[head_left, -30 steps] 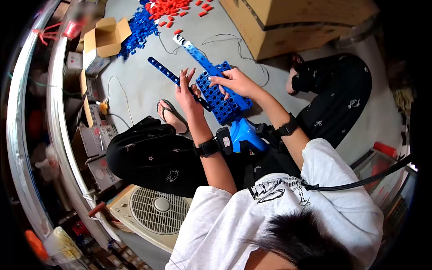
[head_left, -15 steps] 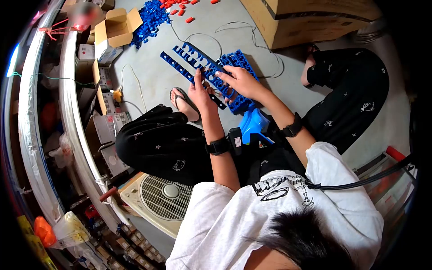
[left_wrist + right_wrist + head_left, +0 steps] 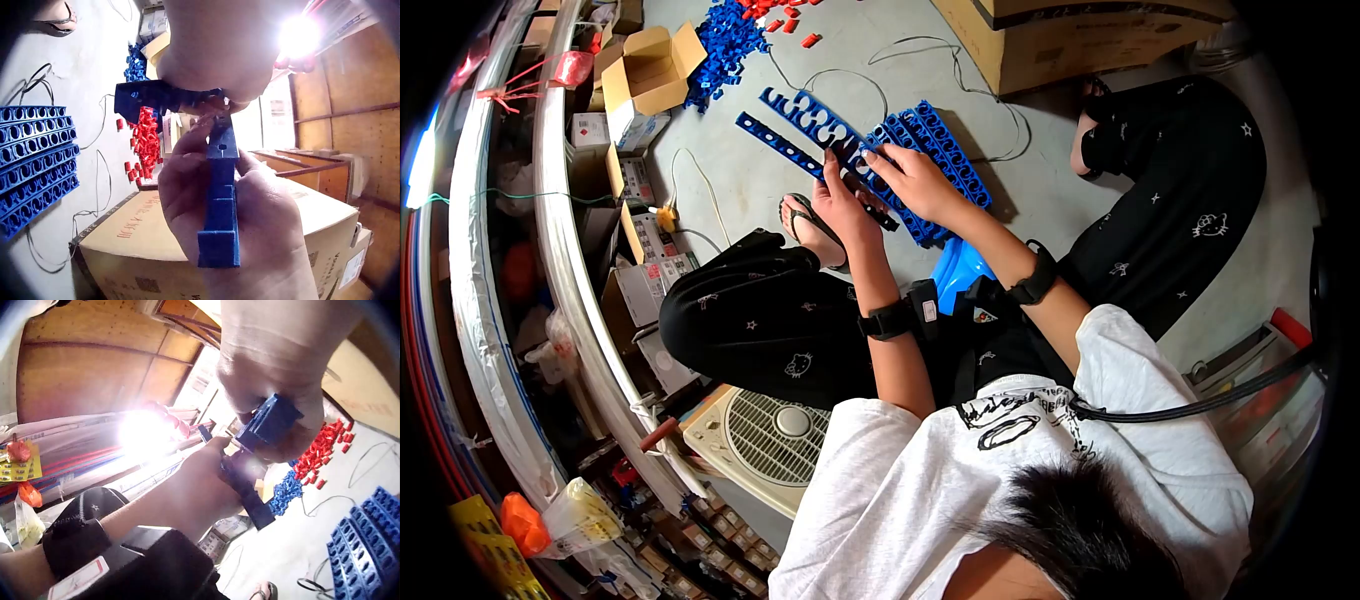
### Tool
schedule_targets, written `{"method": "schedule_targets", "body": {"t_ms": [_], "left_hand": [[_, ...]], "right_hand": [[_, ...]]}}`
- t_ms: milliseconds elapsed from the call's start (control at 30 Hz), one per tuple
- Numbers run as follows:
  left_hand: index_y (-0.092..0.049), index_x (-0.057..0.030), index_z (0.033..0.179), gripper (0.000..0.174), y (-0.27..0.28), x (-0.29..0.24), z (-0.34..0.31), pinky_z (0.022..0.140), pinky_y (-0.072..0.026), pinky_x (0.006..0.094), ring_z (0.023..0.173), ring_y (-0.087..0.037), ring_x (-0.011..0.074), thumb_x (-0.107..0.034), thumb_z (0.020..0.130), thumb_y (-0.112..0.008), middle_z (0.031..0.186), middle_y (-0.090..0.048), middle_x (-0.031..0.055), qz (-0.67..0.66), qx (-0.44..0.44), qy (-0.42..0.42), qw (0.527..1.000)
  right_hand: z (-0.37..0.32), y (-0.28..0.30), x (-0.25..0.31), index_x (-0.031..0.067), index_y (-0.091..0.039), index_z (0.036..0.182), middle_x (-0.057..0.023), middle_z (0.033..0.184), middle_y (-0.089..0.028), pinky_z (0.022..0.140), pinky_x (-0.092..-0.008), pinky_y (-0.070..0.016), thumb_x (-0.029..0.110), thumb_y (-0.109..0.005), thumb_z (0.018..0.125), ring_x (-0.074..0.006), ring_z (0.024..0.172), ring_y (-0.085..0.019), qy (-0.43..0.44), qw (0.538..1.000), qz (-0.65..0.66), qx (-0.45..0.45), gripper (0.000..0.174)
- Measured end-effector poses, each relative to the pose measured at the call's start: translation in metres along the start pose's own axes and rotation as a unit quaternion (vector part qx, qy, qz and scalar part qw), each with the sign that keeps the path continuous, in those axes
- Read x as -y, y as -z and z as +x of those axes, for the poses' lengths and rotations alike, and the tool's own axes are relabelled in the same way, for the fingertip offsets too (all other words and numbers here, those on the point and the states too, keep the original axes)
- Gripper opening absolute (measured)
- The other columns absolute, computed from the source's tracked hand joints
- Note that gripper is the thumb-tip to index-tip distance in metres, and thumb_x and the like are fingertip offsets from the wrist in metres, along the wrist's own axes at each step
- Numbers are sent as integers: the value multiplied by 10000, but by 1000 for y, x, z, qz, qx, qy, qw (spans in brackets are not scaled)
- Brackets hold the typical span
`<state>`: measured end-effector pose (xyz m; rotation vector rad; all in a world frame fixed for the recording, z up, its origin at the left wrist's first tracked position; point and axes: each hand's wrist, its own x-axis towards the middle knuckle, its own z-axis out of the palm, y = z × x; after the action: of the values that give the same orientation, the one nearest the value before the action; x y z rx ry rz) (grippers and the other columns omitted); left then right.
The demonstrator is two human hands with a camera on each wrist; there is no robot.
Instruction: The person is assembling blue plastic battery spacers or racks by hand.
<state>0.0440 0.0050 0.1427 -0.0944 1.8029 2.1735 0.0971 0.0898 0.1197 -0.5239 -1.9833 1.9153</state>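
Observation:
The left hand [image 3: 845, 205] grips a narrow dark blue plastic strip [image 3: 775, 142] with a row of small holes; it slants up and left from the fingers. Beside it, the right hand [image 3: 920, 183] holds a wider blue strip [image 3: 810, 115] with round cutouts, nearly parallel to the first. In the left wrist view, the right hand [image 3: 265, 203] lies behind its strip [image 3: 220, 215], whose end faces the camera. Both hands meet close together, fingers partly hidden. Just beyond the right hand, a set of blue strips with round openings [image 3: 945, 150] lies side by side on the floor.
Piles of small blue pieces [image 3: 725, 50] and red pieces [image 3: 810, 40] lie farther off on the floor. An open carton [image 3: 650, 75] stands at left, a large cardboard box [image 3: 1090, 50] at right. Thin cable [image 3: 1000, 100] loops over the floor. A fan [image 3: 775, 430] sits by the left knee.
The right hand's strip has turned, so its cutouts now face up, and its far end has come down beside the left hand's strip. Both hands keep their hold.

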Motion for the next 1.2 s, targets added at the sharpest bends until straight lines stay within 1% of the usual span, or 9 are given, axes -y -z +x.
{"method": "schedule_targets", "body": {"t_ms": [67, 267, 300, 333, 500, 633, 700, 733, 1200], "left_hand": [[-573, 18, 954, 304, 3, 3, 5, 345, -267, 183, 370, -326, 50, -267, 884, -496, 802, -622, 74, -2, 3, -34, 999], [-588, 18, 942, 293, 6, 4, 4, 348, -273, 197, 372, -315, 57, -257, 875, -512, 723, -592, 48, -6, 13, -2, 1000], [-596, 17, 932, 289, 8, 5, 6, 348, -274, 197, 373, -316, 59, -253, 873, -515, 690, -575, 37, -2, 21, 0, 1000], [-626, -6, 923, 284, 6, 6, 6, 337, -233, 191, 360, -309, 31, -267, 881, -522, 479, -384, -52, 6, 17, -33, 999], [-639, -17, 919, 277, 7, -1, 6, 377, -211, 172, 417, -310, -5, -269, 878, -532, 523, -402, -92, 46, -32, -57, 997], [-609, -46, 844, 202, 4, 7, 4, 377, -251, 155, 423, -366, -2, -242, 863, -562, 569, -483, -62, 73, 53, -58, 994], [-590, -62, 791, 201, -5, 11, 1, 379, -252, 159, 422, -370, 5, -253, 851, -585, 552, -472, -64, 74, 57, -52, 994], [-572, -72, 756, 209, -8, 11, -2, 380, -255, 161, 425, -377, 13, -259, 845, -596, 549, -471, -60, 69, 55, -49, 995], [-585, -54, 803, 204, -9, 16, 0, 387, -275, 163, 430, -392, 18, -251, 855, -582, 558, -475, -48, 83, 78, -50, 992]], "right_hand": [[2, 1, -1, -17, -554, 818, -131, 563, -533, 503, -335, -395, 330, -477, 887, -226, 507, -509, -7, 1000, 16, -18, 363], [18, 1, -28, -25, -591, 843, -88, 701, -610, 561, -275, -419, 303, -480, 893, -128, 616, -532, -9, 994, 110, -19, 349], [17, 10, -17, -11, -600, 892, -84, 783, -633, 611, -267, -452, 306, -462, 905, -133, 686, -579, -71, 984, 164, 16, 346], [17, 20, -5, -14, -589, 919, -89, 813, -633, 635, -279, -477, 303, -444, 913, -147, 724, -599, -129, 966, 220, 40, 349], [18, 44, 21, -46, -539, 989, -137, 908, -617, 690, -321, -533, 272, -400, 934, -191, 814, -631, -182, 938, 280, 87, 351], [16, 22, 9, -8, -578, 974, -91, 919, -623, 681, -260, -486, 273, -428, 927, -121, 807, -606, -159, 946, 277, 48, 322], [14, 10, 1, -14, -590, 939, -64, 846, -619, 627, -234, -464, 267, -435, 924, -83, 716, -573, -79, 979, 185, 26, 321], [12, 8, 0, -19, -589, 919, -38, 761, -601, 583, -228, -441, 263, -438, 922, -68, 645, -532, -120, 963, 237, 53, 319], [11, 0, -14, -5, -563, 931, -32, 757, -580, 624, -237, -433, 285, -430, 927, -78, 685, -514, -130, 963, 236, 11, 319]]}}
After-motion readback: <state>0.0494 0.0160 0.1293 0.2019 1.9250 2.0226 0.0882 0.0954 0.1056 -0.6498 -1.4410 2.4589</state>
